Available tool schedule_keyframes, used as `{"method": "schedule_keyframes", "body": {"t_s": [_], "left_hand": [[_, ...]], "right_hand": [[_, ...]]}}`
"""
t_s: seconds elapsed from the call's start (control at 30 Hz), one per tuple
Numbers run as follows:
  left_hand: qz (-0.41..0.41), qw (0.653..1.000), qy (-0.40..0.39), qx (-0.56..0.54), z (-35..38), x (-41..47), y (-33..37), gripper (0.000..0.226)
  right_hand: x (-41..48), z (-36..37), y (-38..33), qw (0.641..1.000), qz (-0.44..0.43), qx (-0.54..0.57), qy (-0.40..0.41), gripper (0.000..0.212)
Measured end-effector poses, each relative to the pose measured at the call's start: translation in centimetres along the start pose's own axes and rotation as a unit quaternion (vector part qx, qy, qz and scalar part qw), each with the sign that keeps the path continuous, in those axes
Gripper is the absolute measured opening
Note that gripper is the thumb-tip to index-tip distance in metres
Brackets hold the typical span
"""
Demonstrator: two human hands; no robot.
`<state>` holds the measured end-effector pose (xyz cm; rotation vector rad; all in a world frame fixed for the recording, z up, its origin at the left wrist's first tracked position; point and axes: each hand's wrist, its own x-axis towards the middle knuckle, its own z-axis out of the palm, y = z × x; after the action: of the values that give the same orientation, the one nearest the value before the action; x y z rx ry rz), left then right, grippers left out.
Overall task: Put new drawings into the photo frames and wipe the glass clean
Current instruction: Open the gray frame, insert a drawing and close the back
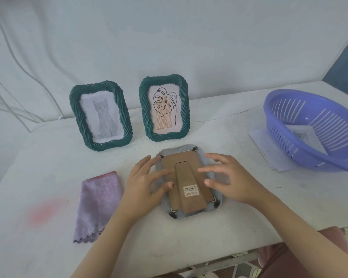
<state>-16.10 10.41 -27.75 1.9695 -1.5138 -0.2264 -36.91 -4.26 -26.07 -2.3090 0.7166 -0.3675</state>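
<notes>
Grey frame (180, 148) face down, backing board (181, 158) up: clip step, by the look of it.
Your left hand (147, 183) and right hand (227, 181) are spread over the board and pinch nothing; the right is blurred, contact unclear. The frame lies mid-tabletop (189, 237), in front of the leaf frame (144, 105). Steady the rim with one hand, turn each black corner clip (173, 214) aside, and lift the board by its stand (186, 177), keeping the glass flat.

Soft, even, slightly cool light, bright overall, with only faint shadows. The right hand (231, 181) is smeared by motion blur. Wide-angle bending stretches the basket (268, 111) at the right edge of the frame; the corners look soft.
</notes>
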Motion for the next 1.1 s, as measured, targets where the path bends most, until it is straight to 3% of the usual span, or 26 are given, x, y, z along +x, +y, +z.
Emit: {"method": "schedule_keyframes", "body": {"t_s": [0.27, 0.5, 0.93, 1.1], "left_hand": [[0.023, 0.999, -0.034, -0.034, -0.2, -3.0, 0.2, 0.048], [0.030, 0.994, -0.062, -0.082, -0.3, -3.5, -0.2, 0.057], [0.106, 0.987, -0.073, 0.094, -1.6, -2.0, 0.8, 0.059], [0.115, 0.984, -0.061, 0.118, -1.4, -1.9, 1.2, 0.049]], "right_hand": [[-2.2, -1.6, 0.3, 0.995, -0.006, -0.038, -0.095, 0.046], [-2.0, -1.8, 0.0, 0.994, 0.013, -0.039, -0.103, 0.052], [-1.1, -2.3, -0.5, 0.976, -0.008, -0.157, -0.151, 0.057], [-0.9, -2.3, -1.1, 0.961, -0.013, -0.214, -0.172, 0.055]]}}
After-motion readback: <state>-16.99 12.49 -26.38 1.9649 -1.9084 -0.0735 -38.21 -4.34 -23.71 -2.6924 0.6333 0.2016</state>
